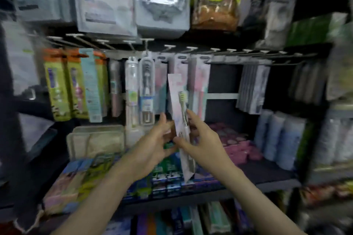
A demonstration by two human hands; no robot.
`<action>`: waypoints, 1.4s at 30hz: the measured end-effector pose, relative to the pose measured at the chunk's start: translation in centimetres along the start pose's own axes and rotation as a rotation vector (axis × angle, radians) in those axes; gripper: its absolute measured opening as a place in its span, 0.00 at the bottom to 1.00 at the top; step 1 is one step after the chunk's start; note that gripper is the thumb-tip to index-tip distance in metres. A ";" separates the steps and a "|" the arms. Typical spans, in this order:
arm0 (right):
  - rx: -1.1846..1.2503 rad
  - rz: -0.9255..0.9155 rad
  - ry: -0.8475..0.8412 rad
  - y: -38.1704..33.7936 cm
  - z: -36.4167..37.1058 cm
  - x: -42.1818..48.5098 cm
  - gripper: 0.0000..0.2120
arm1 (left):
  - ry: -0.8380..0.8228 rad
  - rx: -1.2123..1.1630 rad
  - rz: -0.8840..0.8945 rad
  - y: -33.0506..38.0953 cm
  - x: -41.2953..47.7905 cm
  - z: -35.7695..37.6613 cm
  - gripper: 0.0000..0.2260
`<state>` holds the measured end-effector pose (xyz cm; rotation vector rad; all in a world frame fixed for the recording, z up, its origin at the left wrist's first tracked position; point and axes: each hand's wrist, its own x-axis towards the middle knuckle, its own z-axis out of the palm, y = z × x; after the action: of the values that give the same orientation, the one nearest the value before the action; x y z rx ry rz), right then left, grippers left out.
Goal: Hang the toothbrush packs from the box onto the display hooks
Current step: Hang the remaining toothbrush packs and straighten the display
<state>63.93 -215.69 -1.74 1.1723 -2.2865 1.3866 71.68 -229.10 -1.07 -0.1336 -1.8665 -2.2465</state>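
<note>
While left grip [152, 139] and right grip [202, 139] pinch a toothbrush pack [174, 91], I'd next thread its top, probably punched, onto a display hook [191, 48].

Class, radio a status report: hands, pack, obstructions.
Left hand and right hand grip toothbrush pack. Pack near upright, not yet hung. Hung packs crowd hooks ahead.
</note>
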 end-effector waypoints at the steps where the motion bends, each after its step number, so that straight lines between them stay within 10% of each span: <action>1: 0.002 0.020 0.055 1.7 -2.4 0.0 0.37 | 0.047 0.118 0.005 -0.5 1.2 2.0 0.26; 5: -0.097 0.073 0.256 9.5 -12.9 -0.5 0.37 | 0.160 0.570 0.135 -3.9 6.7 9.6 0.07; 14: -0.391 0.091 0.203 23.0 -28.5 2.8 0.37 | 0.349 0.963 0.400 -9.9 20.0 25.2 0.17; 27: -0.018 0.114 0.436 27.0 -26.8 13.0 0.32 | 0.633 1.425 0.647 -5.5 25.9 22.8 0.26; 42: -0.283 0.219 0.576 30.7 -26.1 17.8 0.35 | 0.733 1.729 1.253 -1.7 35.1 21.0 0.33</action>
<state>24.69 -196.14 2.03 0.3774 -2.1221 1.2087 35.69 -212.06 8.61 -0.0870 -1.6955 0.3494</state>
